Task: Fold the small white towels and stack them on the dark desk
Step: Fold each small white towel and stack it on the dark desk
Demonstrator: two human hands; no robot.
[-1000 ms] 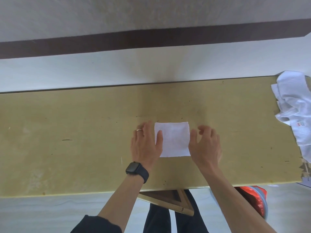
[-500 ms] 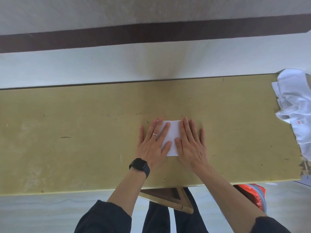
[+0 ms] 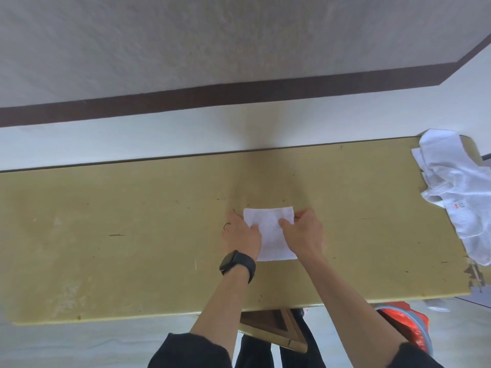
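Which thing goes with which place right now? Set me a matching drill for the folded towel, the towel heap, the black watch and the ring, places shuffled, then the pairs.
Things:
1. folded towel
2. towel heap
3. black watch
4. ring

Places:
A. right end of the desk
B. on the left wrist
C. on a finger of the left hand
D. middle of the desk, held between the left hand and the right hand

Pairs: 1-D, 2-A, 3-B, 4-C

white towel (image 3: 271, 221), olive-yellow desk (image 3: 132, 221), black watch (image 3: 236, 264)
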